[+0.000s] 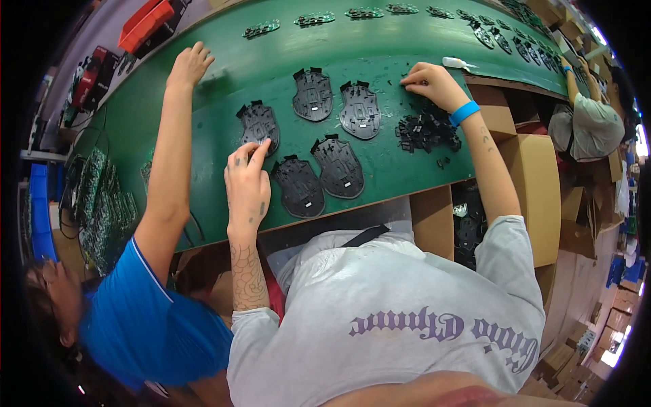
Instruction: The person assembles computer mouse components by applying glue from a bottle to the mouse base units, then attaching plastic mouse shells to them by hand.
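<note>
Several black plastic shells shaped like computer mouse bases lie on the green bench. My left hand [247, 183] is at the lower edge of the leftmost shell [258, 123], its thumb and forefinger closed there; whatever they pinch is too small to tell. Beside it are two nearer shells [298, 186] [341, 168] and two farther ones [312, 96] [360, 110]. My right hand [434, 85] is above the far side of a pile of small black plastic pieces [428, 129]. Its fingertips are pinched together, and what is between them does not show clearly.
A white nozzle bottle [456, 63] lies beyond my right hand. Green circuit boards [314, 19] line the belt behind. At left, a co-worker's arm [169, 149] reaches over the bench near stacked circuit boards [102, 210]. Cardboard boxes [532, 197] stand right; another person [593, 122] works far right.
</note>
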Action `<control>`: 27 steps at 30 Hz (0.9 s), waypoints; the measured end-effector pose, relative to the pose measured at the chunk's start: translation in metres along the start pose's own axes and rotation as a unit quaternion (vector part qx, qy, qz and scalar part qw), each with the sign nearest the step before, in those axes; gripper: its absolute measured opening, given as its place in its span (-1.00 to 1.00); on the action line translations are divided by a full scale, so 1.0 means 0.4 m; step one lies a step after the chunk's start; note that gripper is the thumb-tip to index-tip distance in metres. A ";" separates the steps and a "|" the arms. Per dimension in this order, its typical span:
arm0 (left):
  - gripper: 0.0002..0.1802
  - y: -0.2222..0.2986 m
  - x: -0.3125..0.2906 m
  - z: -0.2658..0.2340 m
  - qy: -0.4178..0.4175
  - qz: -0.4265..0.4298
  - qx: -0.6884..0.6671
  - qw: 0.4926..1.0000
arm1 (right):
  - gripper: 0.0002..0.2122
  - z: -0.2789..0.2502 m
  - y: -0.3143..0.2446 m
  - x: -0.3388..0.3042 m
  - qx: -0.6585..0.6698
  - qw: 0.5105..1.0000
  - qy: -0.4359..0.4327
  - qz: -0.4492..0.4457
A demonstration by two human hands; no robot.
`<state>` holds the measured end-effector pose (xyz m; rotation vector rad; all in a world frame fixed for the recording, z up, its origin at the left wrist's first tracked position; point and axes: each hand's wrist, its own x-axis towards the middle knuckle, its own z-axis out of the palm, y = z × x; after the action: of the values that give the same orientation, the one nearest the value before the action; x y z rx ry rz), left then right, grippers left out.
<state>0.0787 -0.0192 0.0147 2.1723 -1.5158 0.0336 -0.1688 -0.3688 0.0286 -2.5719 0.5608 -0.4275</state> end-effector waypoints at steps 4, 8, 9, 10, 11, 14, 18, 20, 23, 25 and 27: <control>-0.43 0.018 -0.036 0.011 0.124 0.002 0.007 0.992 | -0.90 0.014 0.024 0.017 -0.054 0.994 -0.014 -0.089; -0.51 0.061 -0.112 0.020 0.159 0.078 -0.049 0.983 | -0.91 0.005 -0.007 0.012 -0.131 0.976 0.022 -0.173; -0.53 0.077 -0.141 0.026 0.143 0.107 -0.067 0.982 | -0.91 0.002 -0.026 0.005 -0.122 0.978 0.028 -0.169; -0.54 0.095 -0.169 0.033 0.132 0.120 -0.074 0.981 | -0.91 -0.003 -0.053 -0.015 -0.061 0.991 0.046 -0.113; -0.55 0.105 -0.188 0.049 0.126 0.135 -0.081 0.980 | -0.91 -0.002 -0.112 -0.033 -0.023 0.997 0.054 -0.058; -0.55 0.120 -0.234 0.095 0.116 0.093 -0.099 0.984 | -0.90 0.099 -0.260 -0.076 0.249 0.967 0.039 0.041; -0.53 0.140 -0.241 0.114 0.112 0.073 -0.084 0.987 | -0.89 0.233 -0.417 -0.141 0.445 0.893 -0.042 0.053; -0.54 0.141 -0.240 0.115 0.110 0.068 -0.093 0.987 | -0.89 0.281 -0.452 -0.152 0.459 0.883 -0.041 0.087; -0.54 0.137 -0.245 0.125 0.118 0.065 -0.097 0.986 | -0.89 0.308 -0.460 -0.154 0.347 0.937 -0.018 0.034; -0.53 0.135 -0.247 0.125 0.121 0.065 -0.103 0.985 | -0.88 0.302 -0.461 -0.149 0.292 0.955 -0.040 0.025; -0.54 0.136 -0.248 0.127 0.127 0.063 -0.101 0.985 | -0.85 0.305 -0.456 -0.136 0.191 0.974 0.006 -0.120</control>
<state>-0.0204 0.0328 -0.0385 1.8348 -1.4404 0.1827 -0.1120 -0.1510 0.0073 -2.2689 0.1474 -0.5726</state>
